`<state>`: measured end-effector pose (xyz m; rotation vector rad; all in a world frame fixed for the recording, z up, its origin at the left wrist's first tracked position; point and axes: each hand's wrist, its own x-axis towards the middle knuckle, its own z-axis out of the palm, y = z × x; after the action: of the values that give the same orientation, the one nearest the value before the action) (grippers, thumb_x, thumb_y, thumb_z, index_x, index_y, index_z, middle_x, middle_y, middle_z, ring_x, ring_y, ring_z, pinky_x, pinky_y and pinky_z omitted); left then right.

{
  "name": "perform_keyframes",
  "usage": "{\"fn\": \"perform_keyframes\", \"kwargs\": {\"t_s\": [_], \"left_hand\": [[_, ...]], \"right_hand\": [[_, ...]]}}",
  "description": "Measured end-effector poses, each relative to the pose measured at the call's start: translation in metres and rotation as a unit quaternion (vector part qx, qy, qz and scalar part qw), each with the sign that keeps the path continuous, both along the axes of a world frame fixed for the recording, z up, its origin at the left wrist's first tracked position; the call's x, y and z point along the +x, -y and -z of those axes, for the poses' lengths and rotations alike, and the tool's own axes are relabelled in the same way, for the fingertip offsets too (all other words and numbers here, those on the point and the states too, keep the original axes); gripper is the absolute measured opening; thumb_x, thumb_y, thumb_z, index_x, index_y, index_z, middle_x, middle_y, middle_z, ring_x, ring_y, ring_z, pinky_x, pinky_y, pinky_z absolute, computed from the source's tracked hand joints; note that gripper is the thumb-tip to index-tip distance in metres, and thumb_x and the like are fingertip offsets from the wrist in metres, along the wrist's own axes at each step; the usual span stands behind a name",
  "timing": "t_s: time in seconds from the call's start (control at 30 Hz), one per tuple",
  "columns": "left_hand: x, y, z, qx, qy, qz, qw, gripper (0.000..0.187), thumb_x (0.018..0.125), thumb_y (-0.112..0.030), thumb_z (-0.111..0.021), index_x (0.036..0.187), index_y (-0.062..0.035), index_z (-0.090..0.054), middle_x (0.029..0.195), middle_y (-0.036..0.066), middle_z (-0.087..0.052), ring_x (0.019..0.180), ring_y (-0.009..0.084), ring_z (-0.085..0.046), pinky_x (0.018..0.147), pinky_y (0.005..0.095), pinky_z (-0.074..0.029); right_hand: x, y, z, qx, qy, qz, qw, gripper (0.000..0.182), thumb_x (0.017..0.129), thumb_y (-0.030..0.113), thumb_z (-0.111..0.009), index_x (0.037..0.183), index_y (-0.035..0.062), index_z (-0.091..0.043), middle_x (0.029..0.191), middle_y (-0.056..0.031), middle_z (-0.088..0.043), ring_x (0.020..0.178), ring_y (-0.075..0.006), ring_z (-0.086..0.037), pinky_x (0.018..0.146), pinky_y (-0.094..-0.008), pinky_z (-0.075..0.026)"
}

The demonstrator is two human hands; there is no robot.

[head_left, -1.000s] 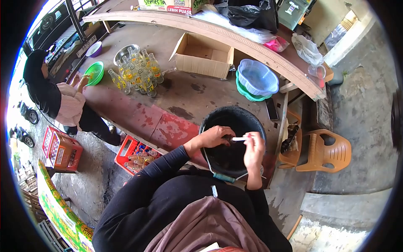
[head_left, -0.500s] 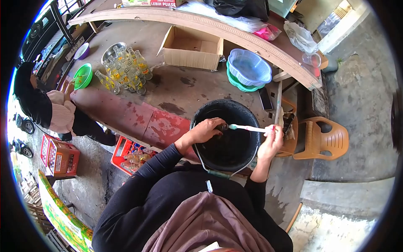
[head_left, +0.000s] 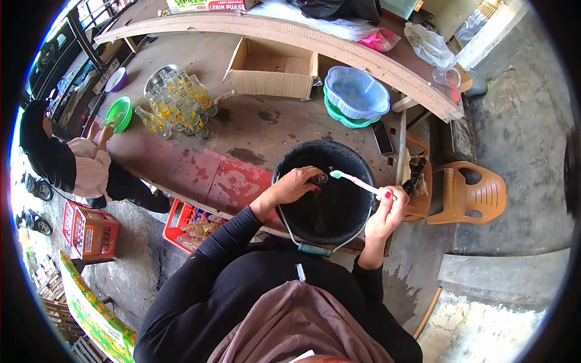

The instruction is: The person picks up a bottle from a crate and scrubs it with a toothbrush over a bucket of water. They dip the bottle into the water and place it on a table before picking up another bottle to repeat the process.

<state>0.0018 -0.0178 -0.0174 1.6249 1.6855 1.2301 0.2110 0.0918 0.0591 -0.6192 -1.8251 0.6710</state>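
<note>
Over the left part of a black bucket (head_left: 324, 233), my left hand (head_left: 293, 186) is closed around a dark glass bottle (head_left: 321, 178), whose mouth shows past the fingers. The rest of the bottle is hidden by the hand and the dark inside. My right hand (head_left: 387, 215), at the bucket's right rim, grips the handle of a white and pink brush (head_left: 357, 181). Its pale green head is inside the bucket opening, a little right of the bottle mouth and apart from it. The bucket's wire handle hangs toward my body.
Several glass bottles (head_left: 178, 106) stand on the table left of a cardboard box (head_left: 272, 72). Blue basket (head_left: 357, 91) and phone (head_left: 382, 138) lie beyond the bucket. At left, a person (head_left: 91, 163) reaches to a green basin (head_left: 119, 114). A red crate (head_left: 175, 221) is below the table.
The brush head has come away from the bottle mouth and tilted up. My right hand has moved slightly down. The other person's hands have shifted at the green basin.
</note>
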Motion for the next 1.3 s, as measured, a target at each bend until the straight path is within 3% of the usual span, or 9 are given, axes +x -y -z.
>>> {"fn": "perform_keyframes", "kwargs": {"t_s": [0.23,0.4,0.63,0.87,0.97,1.0,1.17,1.23,1.3], "left_hand": [[0.001,0.000,-0.005,-0.031,-0.038,0.031,0.998,0.036,0.078,-0.011,-0.077,0.108,-0.0006,-0.062,0.103,0.013,-0.066,0.099,0.0308,-0.064,0.087,0.0379,-0.050],[0.003,0.001,-0.005,-0.017,-0.014,0.010,1.000,0.037,0.074,-0.015,-0.081,0.102,-0.0010,-0.061,0.099,0.013,-0.065,0.094,0.0295,-0.065,0.082,0.0373,-0.051],[0.004,0.004,-0.009,-0.059,-0.024,0.004,0.998,0.044,0.071,-0.020,-0.084,0.102,-0.0004,-0.059,0.090,0.013,-0.064,0.089,0.0301,-0.065,0.078,0.0370,-0.051],[0.005,0.003,0.003,0.033,-0.066,0.010,0.997,0.048,0.067,-0.030,-0.086,0.101,-0.0013,-0.066,0.099,0.013,-0.063,0.093,0.0313,-0.063,0.081,0.0388,-0.051],[0.005,0.002,0.000,-0.012,-0.051,0.015,0.999,0.051,0.065,-0.033,-0.087,0.101,-0.0015,-0.068,0.099,0.013,-0.060,0.095,0.0314,-0.060,0.084,0.0395,-0.050],[0.004,0.002,0.003,0.002,-0.074,0.007,0.997,0.051,0.065,-0.033,-0.087,0.100,-0.0010,-0.068,0.100,0.013,-0.059,0.096,0.0318,-0.059,0.085,0.0397,-0.049],[0.003,0.003,-0.005,0.000,-0.086,-0.018,0.996,0.051,0.066,-0.032,-0.087,0.100,-0.0015,-0.065,0.100,0.012,-0.060,0.100,0.0310,-0.057,0.089,0.0397,-0.047],[0.002,0.002,-0.008,0.023,-0.076,0.003,0.997,0.049,0.069,-0.030,-0.086,0.102,-0.0024,-0.064,0.100,0.012,-0.061,0.101,0.0302,-0.058,0.089,0.0389,-0.047],[0.003,0.003,-0.011,-0.040,0.039,0.006,0.998,0.046,0.071,-0.028,-0.085,0.103,-0.0030,-0.064,0.099,0.011,-0.062,0.099,0.0294,-0.059,0.087,0.0384,-0.048]], "right_hand": [[-0.019,0.007,-0.017,0.128,0.153,-0.091,0.976,0.010,0.095,0.013,-0.057,0.089,0.0047,-0.057,0.082,-0.0070,-0.060,0.079,-0.0272,-0.056,0.082,-0.0396,-0.037],[-0.009,0.011,-0.032,0.125,0.062,-0.046,0.989,0.007,0.094,0.009,-0.056,0.089,0.0041,-0.057,0.080,-0.0079,-0.059,0.077,-0.0273,-0.055,0.081,-0.0399,-0.037],[-0.031,0.021,-0.010,0.120,0.150,-0.107,0.976,0.007,0.092,0.011,-0.062,0.087,0.0065,-0.060,0.080,-0.0078,-0.061,0.077,-0.0276,-0.057,0.081,-0.0390,-0.038],[-0.036,0.032,0.014,-0.088,0.118,-0.039,0.988,0.011,0.096,0.014,-0.059,0.093,0.0052,-0.063,0.082,-0.0070,-0.066,0.083,-0.0267,-0.054,0.075,-0.0400,-0.044],[-0.044,0.028,0.030,-0.107,0.212,-0.092,0.967,0.014,0.096,0.018,-0.060,0.090,0.0052,-0.062,0.077,-0.0119,-0.066,0.075,-0.0327,-0.059,0.069,-0.0445,-0.045],[-0.047,0.030,0.036,-0.056,0.225,-0.122,0.965,0.019,0.098,0.018,-0.058,0.090,0.0004,-0.060,0.070,-0.0110,-0.066,0.059,-0.0225,-0.063,0.057,-0.0372,-0.048],[-0.043,0.025,0.027,-0.153,0.068,-0.079,0.983,0.017,0.101,0.015,-0.054,0.095,0.0000,-0.061,0.079,-0.0081,-0.065,0.063,-0.0122,-0.059,0.060,-0.0276,-0.048],[-0.040,0.015,0.020,-0.159,0.101,-0.023,0.982,0.017,0.100,0.013,-0.054,0.094,-0.0010,-0.061,0.075,-0.0128,-0.065,0.062,-0.0201,-0.062,0.058,-0.0337,-0.050],[-0.049,0.014,0.029,-0.178,0.113,-0.138,0.968,0.017,0.099,0.013,-0.053,0.094,-0.0019,-0.060,0.076,-0.0137,-0.067,0.062,-0.0212,-0.065,0.058,-0.0339,-0.051]]}}
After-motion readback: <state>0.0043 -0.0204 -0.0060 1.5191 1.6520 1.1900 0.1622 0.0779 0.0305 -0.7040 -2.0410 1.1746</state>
